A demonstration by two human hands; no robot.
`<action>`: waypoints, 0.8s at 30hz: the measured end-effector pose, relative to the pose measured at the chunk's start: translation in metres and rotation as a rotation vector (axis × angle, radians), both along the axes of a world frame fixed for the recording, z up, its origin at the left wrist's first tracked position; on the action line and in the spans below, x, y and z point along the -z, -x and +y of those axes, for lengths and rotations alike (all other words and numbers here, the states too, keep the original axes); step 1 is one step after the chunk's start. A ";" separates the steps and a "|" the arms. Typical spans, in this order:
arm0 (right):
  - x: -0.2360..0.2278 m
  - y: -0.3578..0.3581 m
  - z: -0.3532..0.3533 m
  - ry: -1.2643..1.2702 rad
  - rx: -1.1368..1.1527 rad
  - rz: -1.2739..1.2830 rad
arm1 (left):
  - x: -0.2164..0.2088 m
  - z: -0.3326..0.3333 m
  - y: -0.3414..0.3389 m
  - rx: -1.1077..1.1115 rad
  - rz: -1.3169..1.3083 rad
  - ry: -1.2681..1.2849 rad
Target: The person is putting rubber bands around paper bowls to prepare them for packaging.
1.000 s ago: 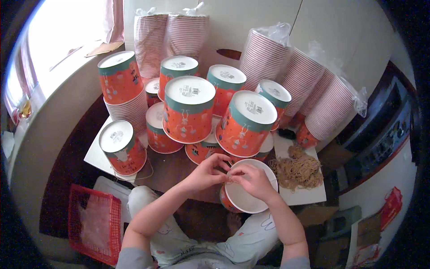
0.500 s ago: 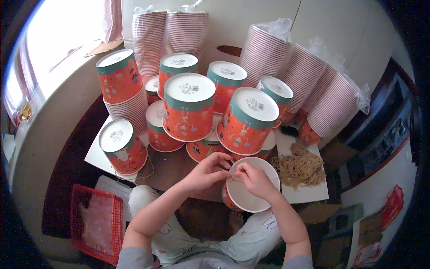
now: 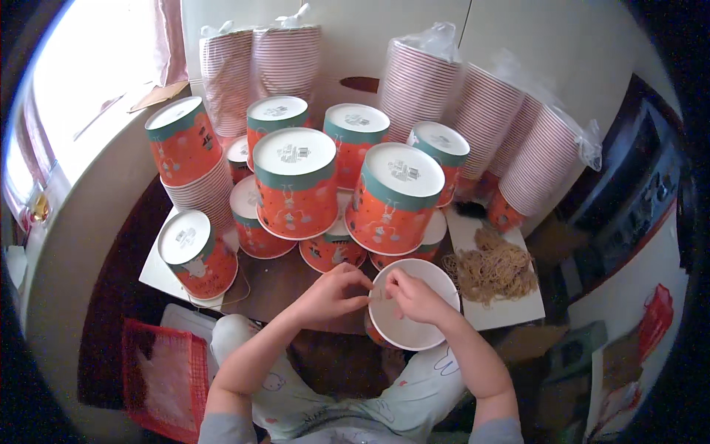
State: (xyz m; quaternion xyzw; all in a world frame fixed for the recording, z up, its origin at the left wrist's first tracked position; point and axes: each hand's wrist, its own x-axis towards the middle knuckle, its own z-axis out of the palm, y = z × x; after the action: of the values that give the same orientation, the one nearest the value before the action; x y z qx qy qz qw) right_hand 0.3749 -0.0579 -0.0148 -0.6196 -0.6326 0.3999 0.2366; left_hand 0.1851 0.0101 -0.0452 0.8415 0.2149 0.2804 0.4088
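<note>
A paper bucket (image 3: 421,329), white inside and orange outside, stands mouth-up between my knees, tilted slightly toward me. My left hand (image 3: 334,294) is at its left rim, thumb and forefinger curved and apart. Over the bucket's mouth my right hand (image 3: 416,297) is closed in a pinch on a thin tan string, which shows faintly near the left rim. My fingers partly cover where the string meets the wall. To the right, a tangled heap of tan string (image 3: 492,270) lies on a white board.
Upside-down orange buckets (image 3: 296,192) crowd the table ahead, some stacked. Behind them stand tall bagged stacks of nested buckets (image 3: 421,81). One bucket with a string handle (image 3: 196,255) sits at the left. A red plastic basket (image 3: 166,377) stands low on the left.
My hands have drawn slightly apart, and the left thumb and forefinger have opened a gap. The view has shifted a little, so the table's things sit slightly further left.
</note>
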 end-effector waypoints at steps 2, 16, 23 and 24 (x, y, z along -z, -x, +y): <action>0.001 -0.002 -0.001 0.048 0.027 0.011 | 0.002 -0.002 -0.004 0.025 -0.099 -0.073; 0.006 0.001 0.002 -0.282 -0.017 0.063 | 0.000 -0.009 -0.005 -0.025 -0.240 0.524; 0.018 0.000 0.008 -0.739 -0.102 -0.331 | 0.004 -0.005 -0.004 0.064 -0.355 0.704; 0.017 0.001 0.007 -0.521 -0.057 -0.184 | 0.003 -0.005 -0.002 0.064 -0.357 0.704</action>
State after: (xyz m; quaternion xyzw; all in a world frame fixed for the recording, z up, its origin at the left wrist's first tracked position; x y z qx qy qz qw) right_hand 0.3736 -0.0514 -0.0317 -0.5535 -0.7502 0.1722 0.3182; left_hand 0.1872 0.0049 -0.0486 0.5942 0.1973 0.3186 0.7117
